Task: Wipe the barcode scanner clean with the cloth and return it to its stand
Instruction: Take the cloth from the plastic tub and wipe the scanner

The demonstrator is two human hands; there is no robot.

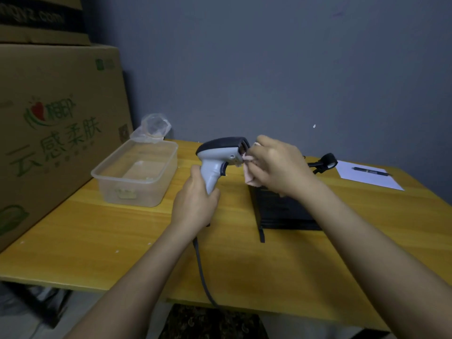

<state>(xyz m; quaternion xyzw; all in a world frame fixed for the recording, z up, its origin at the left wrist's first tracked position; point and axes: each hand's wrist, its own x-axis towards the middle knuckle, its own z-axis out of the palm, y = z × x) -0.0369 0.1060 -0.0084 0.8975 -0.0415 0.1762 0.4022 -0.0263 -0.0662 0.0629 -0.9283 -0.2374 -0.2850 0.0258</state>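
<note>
Scanner point(221, 152) held up by its grip in the left hand point(195, 204), its window rubbed with the cloth point(252, 176) pinched in the right hand point(276, 165); next comes seating it in the stand point(326, 162) beyond the right hand.

Your left hand point(195, 201) is curled tight around the scanner point(220, 155) grip, forearm angling in from bottom left; your right hand point(274, 165) sits higher, fingers point(252, 152) pinched on the cloth point(250, 176) at the scanner's front, bare forearm stretched in from bottom right.
</note>
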